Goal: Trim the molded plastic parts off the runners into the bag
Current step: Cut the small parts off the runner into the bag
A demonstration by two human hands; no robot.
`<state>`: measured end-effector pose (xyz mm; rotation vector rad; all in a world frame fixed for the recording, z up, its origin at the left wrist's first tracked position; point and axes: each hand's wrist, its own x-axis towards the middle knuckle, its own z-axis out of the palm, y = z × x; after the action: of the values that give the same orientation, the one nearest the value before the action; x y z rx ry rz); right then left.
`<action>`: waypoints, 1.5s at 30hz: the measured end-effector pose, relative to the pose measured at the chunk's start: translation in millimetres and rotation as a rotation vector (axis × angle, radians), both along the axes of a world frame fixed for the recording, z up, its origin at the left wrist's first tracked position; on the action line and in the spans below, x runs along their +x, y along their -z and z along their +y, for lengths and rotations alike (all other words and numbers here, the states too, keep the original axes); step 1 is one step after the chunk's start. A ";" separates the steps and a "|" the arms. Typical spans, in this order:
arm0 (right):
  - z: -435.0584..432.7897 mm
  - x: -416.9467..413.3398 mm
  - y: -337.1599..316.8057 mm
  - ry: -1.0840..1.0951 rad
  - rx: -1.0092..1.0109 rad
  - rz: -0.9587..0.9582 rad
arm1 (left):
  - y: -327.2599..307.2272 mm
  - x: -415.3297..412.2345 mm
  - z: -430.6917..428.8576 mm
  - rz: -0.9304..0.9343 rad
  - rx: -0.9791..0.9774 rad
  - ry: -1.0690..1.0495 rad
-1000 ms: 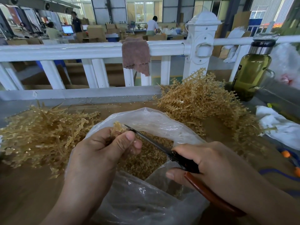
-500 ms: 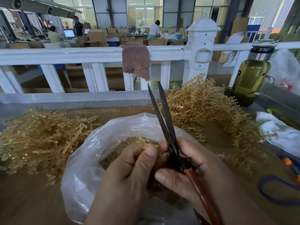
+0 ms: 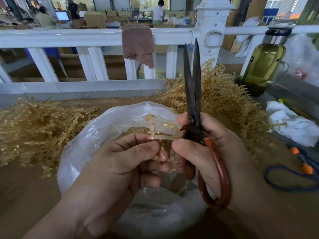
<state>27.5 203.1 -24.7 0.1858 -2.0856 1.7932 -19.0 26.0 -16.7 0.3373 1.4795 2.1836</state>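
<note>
left hand (image 3: 120, 163) pinching runner (image 3: 162, 137), right hand (image 3: 212, 147) gripping upright scissors (image 3: 193, 94) over bag (image 3: 107, 128)

The scissors (image 3: 190, 87), a second ago angled low across the bag (image 3: 89, 140), now stand upright in the right hand (image 3: 215, 152). The left hand (image 3: 117, 166) now pinches a runner (image 3: 152, 129) right beside it.

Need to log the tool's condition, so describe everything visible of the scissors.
The scissors have two long, dark, dull metal blades, tips slightly parted, pointing up and away, and reddish-brown looped handles. The right hand grips them around the pivot and handles, above the clear bag. The runner pinched by the left hand reaches almost to them, below the pivot.
</note>
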 end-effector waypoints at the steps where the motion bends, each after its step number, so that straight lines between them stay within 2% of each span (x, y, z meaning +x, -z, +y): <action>1: 0.9 -0.5 0.6 0.004 -0.001 0.003 | -0.8 0.8 0.4 -0.031 0.009 0.013; 6: 1.5 0.3 0.3 0.015 0.011 0.004 | -0.9 1.9 -0.3 -0.091 -0.010 0.047; 9: 0.5 3.0 -3.0 0.024 0.092 -0.026 | -2.4 1.0 1.5 -0.058 0.000 -0.046; 15: 4.2 7.2 -10.9 0.014 0.378 -0.099 | -4.6 -10.9 -2.6 0.000 0.111 -0.347; 19: 5.7 7.0 -12.4 -0.016 0.576 -0.170 | -4.3 -17.1 -7.2 0.016 0.207 -0.396; 23: 10.3 6.8 -16.7 -0.039 0.689 -0.176 | -4.1 -20.3 -12.9 0.038 0.261 -0.385; 29: 11.9 8.0 -25.0 -0.025 0.872 -0.198 | -6.5 -22.2 -18.8 0.129 0.212 -0.436; 45: 7.3 11.8 -26.6 0.078 1.001 -0.186 | -1.9 -24.9 -21.4 0.140 0.227 -0.433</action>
<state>39.3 210.4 1.9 0.1923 -2.8889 0.5939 -44.0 4.6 -14.8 0.2680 1.4874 2.7331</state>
